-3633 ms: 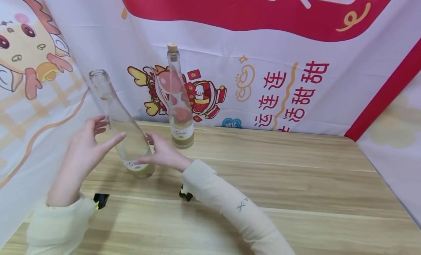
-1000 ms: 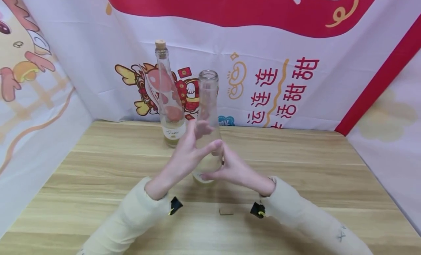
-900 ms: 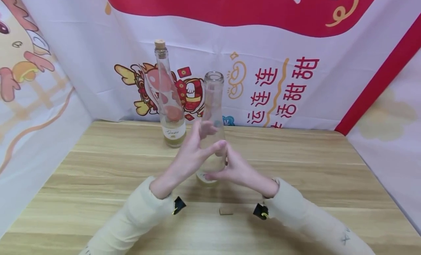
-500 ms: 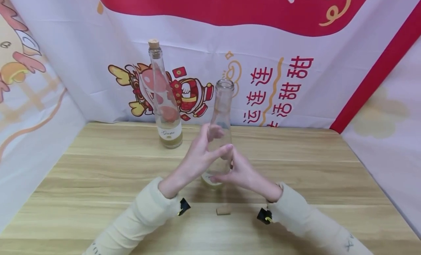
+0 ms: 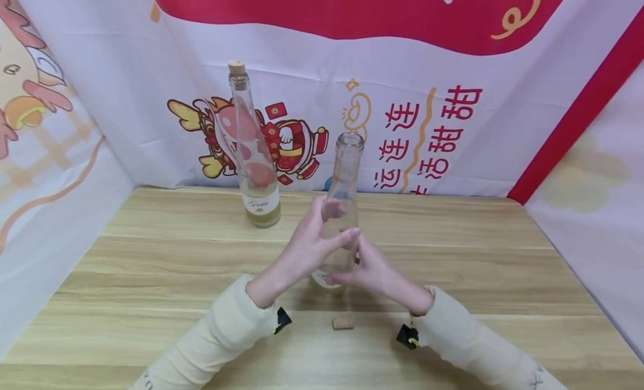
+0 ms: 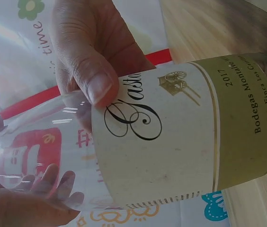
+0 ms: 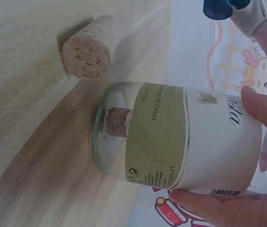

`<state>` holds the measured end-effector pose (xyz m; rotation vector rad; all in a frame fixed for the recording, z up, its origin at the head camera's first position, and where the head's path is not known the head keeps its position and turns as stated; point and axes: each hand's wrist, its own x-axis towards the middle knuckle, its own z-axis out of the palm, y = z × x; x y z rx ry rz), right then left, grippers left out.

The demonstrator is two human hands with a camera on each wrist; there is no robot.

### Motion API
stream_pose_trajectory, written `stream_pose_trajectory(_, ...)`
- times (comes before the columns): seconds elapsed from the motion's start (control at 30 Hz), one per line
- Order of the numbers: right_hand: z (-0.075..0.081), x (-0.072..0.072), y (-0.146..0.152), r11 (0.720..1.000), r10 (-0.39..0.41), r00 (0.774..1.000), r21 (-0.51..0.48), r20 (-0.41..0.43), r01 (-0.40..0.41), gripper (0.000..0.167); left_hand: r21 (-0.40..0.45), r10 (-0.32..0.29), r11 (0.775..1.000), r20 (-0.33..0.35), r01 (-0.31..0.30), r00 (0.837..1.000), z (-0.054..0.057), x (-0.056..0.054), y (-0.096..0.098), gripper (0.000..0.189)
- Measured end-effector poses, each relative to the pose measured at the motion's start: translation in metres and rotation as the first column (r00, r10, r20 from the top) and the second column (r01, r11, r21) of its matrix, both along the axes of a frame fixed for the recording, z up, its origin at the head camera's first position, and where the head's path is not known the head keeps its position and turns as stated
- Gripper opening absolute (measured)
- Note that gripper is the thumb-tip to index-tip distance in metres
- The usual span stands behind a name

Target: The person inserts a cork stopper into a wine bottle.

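Observation:
An uncorked clear glass bottle (image 5: pixel 347 169) leans slightly between my hands, its mouth up. My left hand (image 5: pixel 311 242) holds its upper body, thumb across the near side. Lower down, my right hand (image 5: pixel 377 271) grips it by the label, which reads "Gasta" in the left wrist view. I cannot tell whether its base touches the table. A loose cork (image 5: pixel 343 323) lies on its side just in front of the base. Through the glass bottom in the right wrist view shows a brown cork-like piece (image 7: pixel 118 122); whether inside or behind is unclear.
A second, matching bottle (image 5: pixel 261 203) stands upright at the back left, a cork (image 5: pixel 236 67) in its mouth. Printed cloth (image 5: pixel 417 71) hangs behind the wooden table (image 5: pixel 453 256) and along both sides.
Both hands have carried the uncorked bottle from the left to the table's middle, then slightly right and towards me. The loose cork has come into view; the corked bottle has stayed put.

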<state>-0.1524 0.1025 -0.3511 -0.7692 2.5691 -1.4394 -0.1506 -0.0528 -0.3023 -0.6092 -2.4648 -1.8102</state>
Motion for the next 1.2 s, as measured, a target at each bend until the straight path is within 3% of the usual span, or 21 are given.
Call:
stream_pose_trajectory(0.13,0.002,0.002,0.006,0.998,0.046,0.999,0.040,-0.016,-0.045,0.071,-0.015,0.007,1.000,-0.004,-0.007,1.000,0.002,0.000,0.000,0.051)
stream_pose_trajectory(0.27,0.003,0.007,0.013,0.977,0.074,0.997,0.204,-0.036,-0.065,0.063,-0.023,0.017,1.000,0.001,-0.017,1.000,0.002,0.000,0.000,0.051)
stream_pose_trajectory(0.4,0.003,0.016,0.017,0.903,0.012,1.000,0.430,-0.021,-0.002,0.066,-0.025,0.021,0.999,0.022,-0.020,1.000,0.002,0.001,-0.001,0.052)
stream_pose_trajectory(0.5,0.001,0.025,0.018,0.856,-0.006,0.998,0.516,-0.058,0.035,0.063,-0.019,0.018,1.000,0.027,-0.018,0.999,0.001,0.000,-0.001,0.052)
stream_pose_trajectory(0.7,-0.009,0.037,0.017,0.855,0.117,0.983,0.518,-0.145,-0.025,0.045,-0.014,0.019,1.000,0.024,-0.018,1.000,0.000,-0.001,-0.001,0.051)
stream_pose_trajectory(0.93,-0.019,0.044,0.012,0.864,0.192,0.976,0.489,-0.102,-0.119,0.034,-0.014,0.018,1.000,0.029,-0.017,0.999,0.000,0.000,-0.002,0.052)
stream_pose_trajectory(1.2,-0.029,0.046,0.008,0.853,0.221,0.972,0.498,-0.078,-0.154,0.028,-0.004,0.013,1.000,0.040,-0.013,0.999,0.000,0.000,-0.001,0.052)
